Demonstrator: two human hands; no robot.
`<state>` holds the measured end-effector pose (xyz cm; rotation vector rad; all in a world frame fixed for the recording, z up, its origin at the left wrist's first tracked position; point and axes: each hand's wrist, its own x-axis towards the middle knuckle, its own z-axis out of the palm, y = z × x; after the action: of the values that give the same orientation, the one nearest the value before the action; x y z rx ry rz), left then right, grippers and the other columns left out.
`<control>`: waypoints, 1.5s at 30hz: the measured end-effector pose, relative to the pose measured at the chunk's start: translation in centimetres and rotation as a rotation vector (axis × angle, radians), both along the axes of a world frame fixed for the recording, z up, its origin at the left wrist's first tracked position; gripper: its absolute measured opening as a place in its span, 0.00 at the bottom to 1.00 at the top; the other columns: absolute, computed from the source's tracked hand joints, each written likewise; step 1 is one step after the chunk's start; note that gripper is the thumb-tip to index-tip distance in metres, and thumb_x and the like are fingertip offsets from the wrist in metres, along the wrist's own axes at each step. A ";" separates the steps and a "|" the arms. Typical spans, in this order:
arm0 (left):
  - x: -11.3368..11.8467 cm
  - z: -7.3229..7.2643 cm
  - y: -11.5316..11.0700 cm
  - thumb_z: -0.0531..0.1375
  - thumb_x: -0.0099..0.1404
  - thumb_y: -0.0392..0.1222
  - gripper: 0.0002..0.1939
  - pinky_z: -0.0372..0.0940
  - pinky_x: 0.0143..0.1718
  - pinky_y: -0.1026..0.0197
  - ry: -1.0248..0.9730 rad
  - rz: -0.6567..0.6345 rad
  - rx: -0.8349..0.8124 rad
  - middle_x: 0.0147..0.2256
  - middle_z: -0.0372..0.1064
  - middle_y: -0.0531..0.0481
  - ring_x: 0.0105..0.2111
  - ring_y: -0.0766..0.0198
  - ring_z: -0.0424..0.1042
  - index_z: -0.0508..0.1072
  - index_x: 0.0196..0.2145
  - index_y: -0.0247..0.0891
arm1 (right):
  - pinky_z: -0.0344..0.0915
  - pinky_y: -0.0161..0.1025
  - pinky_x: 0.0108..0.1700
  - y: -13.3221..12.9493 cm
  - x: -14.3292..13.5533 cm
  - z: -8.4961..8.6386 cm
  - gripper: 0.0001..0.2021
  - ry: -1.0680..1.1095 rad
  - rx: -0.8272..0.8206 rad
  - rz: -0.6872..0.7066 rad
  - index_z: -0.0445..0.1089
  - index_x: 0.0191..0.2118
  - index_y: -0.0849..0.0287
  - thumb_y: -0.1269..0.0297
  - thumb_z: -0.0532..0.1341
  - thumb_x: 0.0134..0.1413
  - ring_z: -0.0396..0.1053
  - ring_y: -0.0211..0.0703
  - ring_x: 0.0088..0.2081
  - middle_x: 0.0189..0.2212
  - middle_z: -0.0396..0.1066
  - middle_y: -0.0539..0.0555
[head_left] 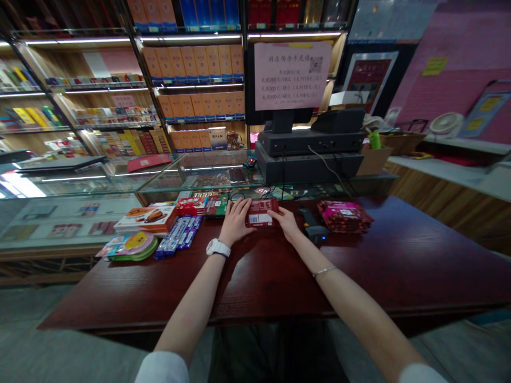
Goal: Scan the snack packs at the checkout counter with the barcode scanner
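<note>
The broad, dark red-brown wooden table (pixel 271 287) looks smooth and glossy to me from this far off. I read the flat, dark red rectangular packet (pixel 261 206) as smooth and printed, the long blue packets (pixel 179 236) as shiny film, the black handheld scanner (pixel 315 233) as plastic, the pale pinkish sheet (pixel 293 77) as matt paper, the clear counter top (pixel 187 176) as reflective glass.

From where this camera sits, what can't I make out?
All in the head view:
Red packet: fine print too small and blurred.
Right hand: some fingertips hidden behind the packet.
Pink notice: bottom line too small.
White sleeves: cut off by the bottom edge.
</note>
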<state>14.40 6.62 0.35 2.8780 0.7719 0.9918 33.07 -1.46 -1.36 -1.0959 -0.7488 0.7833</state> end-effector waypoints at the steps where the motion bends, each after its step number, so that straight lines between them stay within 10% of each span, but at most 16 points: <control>1: 0.0 0.0 0.0 0.69 0.50 0.45 0.50 0.35 0.69 0.40 -0.003 -0.002 0.002 0.63 0.58 0.39 0.66 0.44 0.52 0.52 0.67 0.39 | 0.72 0.43 0.41 0.0 0.0 0.0 0.21 -0.002 -0.001 0.006 0.77 0.36 0.60 0.56 0.73 0.32 0.76 0.45 0.34 0.33 0.80 0.53; 11: 0.2 0.2 -0.5 0.68 0.48 0.46 0.44 0.34 0.69 0.38 0.005 0.016 0.017 0.59 0.63 0.38 0.63 0.42 0.56 0.61 0.62 0.37 | 0.72 0.46 0.44 0.7 0.6 -0.9 0.23 -0.148 -0.010 -0.009 0.75 0.40 0.60 0.52 0.71 0.36 0.76 0.49 0.39 0.37 0.79 0.56; 23: 0.1 -0.7 0.2 0.68 0.48 0.49 0.44 0.34 0.68 0.38 -0.039 0.024 -0.004 0.58 0.64 0.36 0.61 0.42 0.59 0.61 0.60 0.37 | 0.53 0.54 0.67 -5.1 4.9 3.9 0.25 -1.256 0.116 -0.109 0.61 0.63 0.53 0.59 0.56 0.61 0.57 0.49 0.65 0.65 0.59 0.57; 34: 0.7 -1.1 -0.1 0.67 0.49 0.51 0.43 0.35 0.67 0.36 -0.036 0.029 0.022 0.58 0.63 0.36 0.61 0.42 0.59 0.60 0.61 0.37 | 0.60 0.57 0.63 -13.5 11.1 -0.5 0.23 -1.299 -0.169 -0.057 0.66 0.58 0.55 0.51 0.54 0.61 0.66 0.54 0.59 0.57 0.69 0.60; 45: 0.5 -1.5 0.2 0.66 0.50 0.52 0.41 0.40 0.67 0.35 -0.039 0.074 0.050 0.58 0.63 0.38 0.60 0.42 0.60 0.60 0.60 0.39 | 0.64 0.53 0.61 -12.2 7.6 0.4 0.19 -1.384 -0.244 -0.069 0.68 0.55 0.55 0.55 0.58 0.60 0.68 0.53 0.56 0.54 0.71 0.58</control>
<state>14.90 6.80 -1.13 2.8820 0.8686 1.0864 40.71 -13.67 -0.97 -1.8549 -1.7610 -0.0805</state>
